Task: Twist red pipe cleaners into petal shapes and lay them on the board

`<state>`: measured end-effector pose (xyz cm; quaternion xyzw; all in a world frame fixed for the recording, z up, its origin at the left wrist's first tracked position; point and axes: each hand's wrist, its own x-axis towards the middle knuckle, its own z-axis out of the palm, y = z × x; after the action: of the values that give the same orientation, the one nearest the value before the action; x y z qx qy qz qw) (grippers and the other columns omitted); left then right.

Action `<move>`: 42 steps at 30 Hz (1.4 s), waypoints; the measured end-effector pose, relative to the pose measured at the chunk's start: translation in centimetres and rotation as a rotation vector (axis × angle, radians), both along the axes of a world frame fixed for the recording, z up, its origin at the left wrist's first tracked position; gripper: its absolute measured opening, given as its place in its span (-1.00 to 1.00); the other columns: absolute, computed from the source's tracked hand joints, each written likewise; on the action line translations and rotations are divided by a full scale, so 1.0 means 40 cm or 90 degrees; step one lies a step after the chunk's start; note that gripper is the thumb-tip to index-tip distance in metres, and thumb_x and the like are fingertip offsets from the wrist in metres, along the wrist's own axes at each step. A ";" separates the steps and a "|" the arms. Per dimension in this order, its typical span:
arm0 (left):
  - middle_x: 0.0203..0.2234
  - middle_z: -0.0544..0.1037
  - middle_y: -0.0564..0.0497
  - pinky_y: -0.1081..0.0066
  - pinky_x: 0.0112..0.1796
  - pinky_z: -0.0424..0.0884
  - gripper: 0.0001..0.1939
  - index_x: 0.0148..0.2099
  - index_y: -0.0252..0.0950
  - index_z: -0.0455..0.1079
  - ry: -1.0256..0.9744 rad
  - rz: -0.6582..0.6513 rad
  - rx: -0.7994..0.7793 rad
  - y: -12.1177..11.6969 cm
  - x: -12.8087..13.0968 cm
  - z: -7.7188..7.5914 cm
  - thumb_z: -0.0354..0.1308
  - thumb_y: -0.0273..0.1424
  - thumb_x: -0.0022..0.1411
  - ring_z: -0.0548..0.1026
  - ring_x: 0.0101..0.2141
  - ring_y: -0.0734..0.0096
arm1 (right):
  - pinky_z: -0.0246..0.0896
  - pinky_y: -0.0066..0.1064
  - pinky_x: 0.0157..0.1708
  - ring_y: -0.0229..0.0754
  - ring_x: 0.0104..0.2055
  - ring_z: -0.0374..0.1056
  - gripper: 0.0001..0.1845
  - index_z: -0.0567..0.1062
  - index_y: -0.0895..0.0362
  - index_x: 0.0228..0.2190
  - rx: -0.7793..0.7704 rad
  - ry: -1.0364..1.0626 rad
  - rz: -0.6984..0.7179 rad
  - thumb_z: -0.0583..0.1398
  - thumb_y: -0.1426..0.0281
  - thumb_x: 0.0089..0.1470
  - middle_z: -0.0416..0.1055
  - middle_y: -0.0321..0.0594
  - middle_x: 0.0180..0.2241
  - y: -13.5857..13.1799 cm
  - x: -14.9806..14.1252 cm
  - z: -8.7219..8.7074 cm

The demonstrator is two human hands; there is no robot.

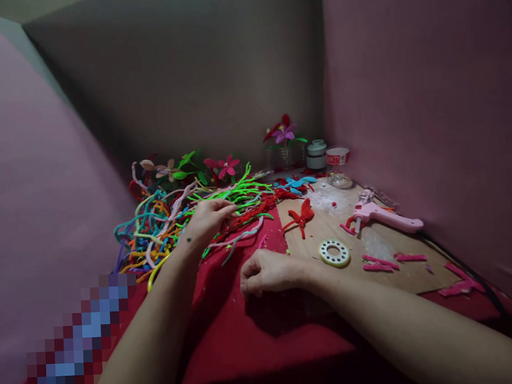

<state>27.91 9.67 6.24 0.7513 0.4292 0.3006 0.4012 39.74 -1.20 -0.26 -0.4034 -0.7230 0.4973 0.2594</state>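
Observation:
My left hand [207, 218] reaches into a tangled heap of coloured pipe cleaners [172, 218] and its fingers pinch together on strands there. My right hand [270, 272] rests on the red cloth [253, 333] with its fingers curled under; whether it holds anything is hidden. A red pipe-cleaner flower shape [302, 217] lies on the wooden board [395, 276] just beyond my right hand. A white ring-shaped tape roll [334, 252] lies to the right of that hand.
A pink glue gun [384, 216] lies on the board with its black cord [462, 262] along the right wall. Pink pipe-cleaner scraps [380, 263] are scattered nearby. Finished flowers [221, 166], a vase of flowers [284, 137], a white jar [316, 154] and a cup [337, 156] stand at the back.

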 end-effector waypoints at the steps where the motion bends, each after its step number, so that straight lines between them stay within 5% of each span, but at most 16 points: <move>1: -0.72 0.41 0.07 0.56 -0.73 0.11 -0.76 -0.43 -0.39 0.39 -0.005 0.029 0.016 0.010 -0.027 -0.002 0.19 -0.28 -0.10 0.24 -0.76 0.60 | -0.08 -0.62 -0.70 -0.44 -0.66 0.09 -0.88 0.40 0.21 -0.60 0.000 -0.005 0.001 0.10 0.42 -0.15 0.25 -0.38 -0.67 0.000 0.000 -0.002; 10: -0.62 0.51 0.04 0.49 -0.49 0.31 -0.82 -0.42 -0.27 0.48 0.267 0.113 0.270 0.070 -0.138 -0.086 0.10 -0.31 -0.03 0.45 -0.52 0.40 | -0.10 -0.61 -0.70 -0.44 -0.66 0.07 -0.88 0.40 0.21 -0.58 -0.033 -0.012 -0.016 0.10 0.43 -0.15 0.25 -0.38 -0.66 -0.003 -0.007 -0.004; 15: -0.36 0.56 -0.02 0.44 -0.28 0.30 -0.79 -0.29 -0.22 0.49 0.339 0.108 0.343 0.060 -0.107 -0.117 0.07 -0.33 0.05 0.47 -0.30 0.33 | -0.10 -0.59 -0.69 -0.44 -0.66 0.05 -0.86 0.41 0.21 -0.57 -0.043 -0.015 -0.020 0.09 0.41 -0.11 0.25 -0.38 -0.66 -0.001 -0.012 -0.017; 21: -0.30 0.51 -0.11 0.37 -0.39 0.27 -0.77 -0.23 -0.21 0.45 0.442 0.124 0.432 0.031 -0.056 -0.157 -0.01 -0.32 0.15 0.46 -0.34 0.25 | -0.11 -0.58 -0.68 -0.44 -0.66 0.04 -0.86 0.38 0.21 -0.59 -0.047 -0.016 -0.029 0.10 0.41 -0.10 0.22 -0.39 -0.67 -0.003 -0.016 -0.013; 28: -0.23 0.43 -0.17 0.36 -0.31 0.22 -0.72 -0.17 -0.27 0.38 0.513 0.188 0.550 0.003 -0.057 -0.111 -0.15 -0.44 0.23 0.42 -0.25 0.28 | -0.12 -0.57 -0.69 -0.43 -0.66 0.03 -0.82 0.35 0.19 -0.60 -0.072 -0.014 -0.049 0.10 0.36 -0.08 0.21 -0.38 -0.68 -0.010 -0.021 -0.006; 32: -0.37 0.49 -0.11 0.39 -0.43 0.19 -0.75 -0.19 -0.29 0.36 0.541 0.240 0.543 0.006 -0.069 -0.093 -0.13 -0.46 0.22 0.46 -0.39 0.29 | -0.12 -0.56 -0.67 -0.42 -0.66 0.04 -0.83 0.37 0.19 -0.57 -0.087 0.000 -0.054 0.11 0.35 -0.07 0.21 -0.36 -0.67 -0.009 -0.022 -0.016; 38: -0.37 0.50 -0.13 0.35 -0.39 0.16 -0.72 -0.15 -0.31 0.35 0.471 0.279 0.570 0.009 -0.080 -0.074 -0.18 -0.43 0.25 0.44 -0.36 0.27 | -0.15 -0.54 -0.67 -0.42 -0.67 0.02 -0.84 0.37 0.19 -0.57 -0.104 0.011 -0.064 0.12 0.35 -0.10 0.20 -0.37 -0.68 -0.012 -0.028 -0.013; 42: -0.37 0.48 -0.12 0.31 -0.28 0.14 -0.70 -0.20 -0.32 0.34 0.397 0.258 0.714 -0.019 -0.084 -0.051 -0.22 -0.40 0.28 0.40 -0.30 0.27 | -0.17 -0.54 -0.69 -0.43 -0.69 0.00 -0.77 0.39 0.21 -0.55 -0.106 0.096 -0.144 0.16 0.27 -0.08 0.18 -0.38 -0.71 -0.012 -0.034 -0.005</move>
<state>24.54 8.92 4.20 0.8023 0.4364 0.3163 -0.2567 38.40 -1.70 -0.46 -0.4639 -0.6078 0.5519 0.3329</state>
